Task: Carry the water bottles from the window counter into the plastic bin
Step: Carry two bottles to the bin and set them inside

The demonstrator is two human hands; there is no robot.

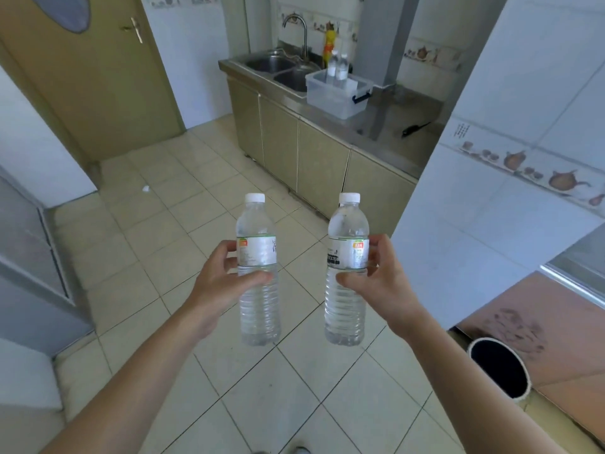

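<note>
I hold two clear water bottles with white caps upright over the tiled floor. My left hand grips the left bottle around its label. My right hand grips the right bottle the same way. Far ahead, a clear plastic bin with a blue latch stands on the steel counter beside the sink. Two more water bottles stand upright inside it at its far side.
A double steel sink with a tall tap lies left of the bin. A yellow bottle stands behind it. A tiled wall corner juts in on the right. A black-mouthed pipe sits low right. A brown door is at the left.
</note>
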